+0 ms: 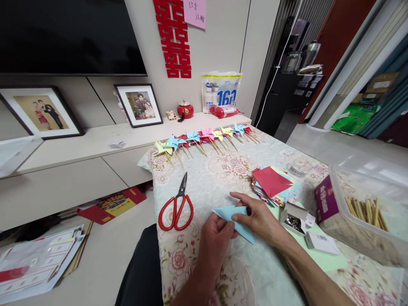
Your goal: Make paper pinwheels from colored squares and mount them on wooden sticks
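Note:
A piece of light blue paper (pixel 244 231), folded or bent over, is held just above the flowered tablecloth. My left hand (pixel 216 236) pinches its near left part between thumb and fingers. On the right side of the paper, my right hand (pixel 255 214) grips it with the thumb on top, its index finger stretched out to the left. Scissors with red handles (pixel 176 210) lie left of my hands, blades pointing away. Right of my hands is a stack of cut coloured paper squares (pixel 273 182), a red one on top.
Several paper pinwheels on sticks (pixel 207 136) line the table's far edge. At right are a small box of metal pins (pixel 295 221), a white box (pixel 321 243), a clear round container (pixel 300 168) and a plastic tub of sticks (pixel 333 204). A TV cabinet (pixel 95 144) stands beyond.

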`<state>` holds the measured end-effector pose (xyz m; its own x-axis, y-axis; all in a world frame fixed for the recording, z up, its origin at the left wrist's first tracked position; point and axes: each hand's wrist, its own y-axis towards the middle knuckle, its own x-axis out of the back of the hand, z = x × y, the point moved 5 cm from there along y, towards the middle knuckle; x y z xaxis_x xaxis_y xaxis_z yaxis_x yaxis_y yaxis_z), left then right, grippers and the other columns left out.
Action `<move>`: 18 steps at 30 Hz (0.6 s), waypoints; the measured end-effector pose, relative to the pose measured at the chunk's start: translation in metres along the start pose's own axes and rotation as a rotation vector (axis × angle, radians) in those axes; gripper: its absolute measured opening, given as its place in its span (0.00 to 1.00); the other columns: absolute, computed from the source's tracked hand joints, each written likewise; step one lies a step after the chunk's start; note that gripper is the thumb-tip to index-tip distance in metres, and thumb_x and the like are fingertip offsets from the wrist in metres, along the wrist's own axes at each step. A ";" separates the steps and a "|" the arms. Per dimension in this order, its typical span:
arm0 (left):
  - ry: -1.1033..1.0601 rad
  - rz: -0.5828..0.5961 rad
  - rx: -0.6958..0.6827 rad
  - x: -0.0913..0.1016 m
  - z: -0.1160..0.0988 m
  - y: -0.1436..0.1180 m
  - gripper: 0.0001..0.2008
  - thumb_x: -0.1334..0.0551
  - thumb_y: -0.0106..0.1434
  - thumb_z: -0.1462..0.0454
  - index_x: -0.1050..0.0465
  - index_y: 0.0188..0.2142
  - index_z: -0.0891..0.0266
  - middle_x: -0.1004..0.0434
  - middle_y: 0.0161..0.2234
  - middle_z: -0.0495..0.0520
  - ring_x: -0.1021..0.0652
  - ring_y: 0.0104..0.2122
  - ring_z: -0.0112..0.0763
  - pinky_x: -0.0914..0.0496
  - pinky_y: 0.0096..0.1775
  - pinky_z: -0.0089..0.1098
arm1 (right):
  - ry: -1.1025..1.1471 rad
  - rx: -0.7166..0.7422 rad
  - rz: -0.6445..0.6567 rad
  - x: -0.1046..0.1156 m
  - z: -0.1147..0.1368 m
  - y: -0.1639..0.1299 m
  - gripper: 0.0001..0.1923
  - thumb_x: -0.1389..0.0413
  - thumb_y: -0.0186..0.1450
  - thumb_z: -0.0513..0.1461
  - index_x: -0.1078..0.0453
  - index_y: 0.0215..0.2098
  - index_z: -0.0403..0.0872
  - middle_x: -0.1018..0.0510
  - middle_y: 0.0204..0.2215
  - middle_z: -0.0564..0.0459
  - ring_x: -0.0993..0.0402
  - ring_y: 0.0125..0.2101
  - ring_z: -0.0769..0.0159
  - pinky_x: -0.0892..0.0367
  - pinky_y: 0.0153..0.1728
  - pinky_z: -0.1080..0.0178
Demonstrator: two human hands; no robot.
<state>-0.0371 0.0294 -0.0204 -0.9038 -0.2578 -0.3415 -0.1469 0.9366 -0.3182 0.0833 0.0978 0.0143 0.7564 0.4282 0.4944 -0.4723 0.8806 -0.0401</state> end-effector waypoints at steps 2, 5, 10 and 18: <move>0.026 -0.003 -0.007 0.001 0.000 0.000 0.17 0.32 0.55 0.62 0.24 0.44 0.66 0.15 0.38 0.58 0.17 0.34 0.38 0.24 0.35 0.32 | -0.006 -0.003 -0.001 0.001 0.000 0.000 0.31 0.41 0.59 0.38 0.32 0.61 0.44 0.26 0.31 0.54 0.31 0.28 0.65 0.37 0.30 0.64; 0.034 -0.010 -0.003 0.001 0.000 0.000 0.17 0.32 0.55 0.62 0.24 0.44 0.67 0.15 0.38 0.59 0.17 0.34 0.38 0.24 0.35 0.33 | 0.018 -0.010 -0.002 0.002 0.000 -0.001 0.31 0.41 0.59 0.38 0.33 0.61 0.45 0.26 0.30 0.55 0.30 0.28 0.65 0.37 0.29 0.64; -0.010 -0.010 0.007 0.001 0.002 0.000 0.18 0.29 0.53 0.62 0.23 0.43 0.66 0.15 0.36 0.58 0.17 0.32 0.38 0.24 0.33 0.32 | 0.005 0.008 -0.004 0.001 -0.001 0.000 0.30 0.42 0.58 0.37 0.32 0.60 0.47 0.24 0.32 0.55 0.30 0.28 0.65 0.36 0.29 0.64; 0.018 -0.011 -0.011 0.001 0.002 -0.001 0.18 0.29 0.54 0.57 0.23 0.40 0.66 0.15 0.35 0.59 0.17 0.32 0.38 0.23 0.33 0.33 | 0.027 0.002 0.011 0.000 0.001 -0.001 0.31 0.43 0.57 0.35 0.31 0.60 0.46 0.24 0.32 0.55 0.30 0.28 0.66 0.36 0.30 0.64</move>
<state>-0.0376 0.0279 -0.0220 -0.9090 -0.2644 -0.3222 -0.1616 0.9361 -0.3122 0.0838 0.0964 0.0155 0.7631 0.4428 0.4707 -0.4811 0.8756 -0.0437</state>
